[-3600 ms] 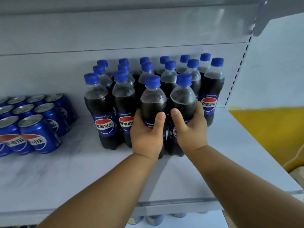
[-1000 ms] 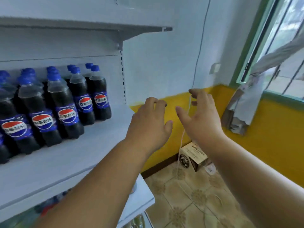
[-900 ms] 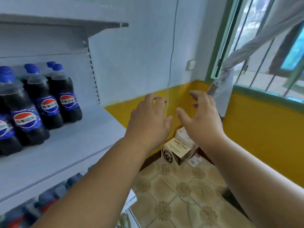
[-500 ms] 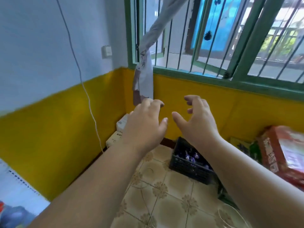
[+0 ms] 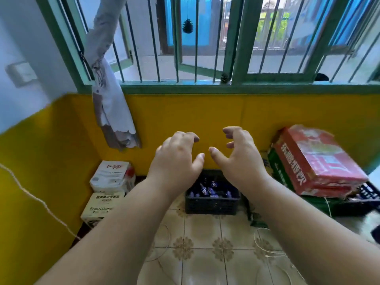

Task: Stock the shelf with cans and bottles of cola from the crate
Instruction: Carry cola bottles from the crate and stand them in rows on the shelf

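While both arms reach forward, left hand (image 5: 176, 159) loosely curled, empty, right hand (image 5: 239, 159) likewise, above crate (image 5: 211, 202).

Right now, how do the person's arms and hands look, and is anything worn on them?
Both forearms are bare up to the picture's edge: no sleeves show. The left hand and right hand wear no gloves, rings, watch or bracelet. Fingernails are short and unpainted.

Your single head-worn wide-angle view, looking forward and down from standing height, facing the yellow wall (image 5: 185, 112) and barred window (image 5: 205, 42), your forearms close in the foreground, the tiled floor (image 5: 203, 249) and dark crate (image 5: 211, 204) farther below.
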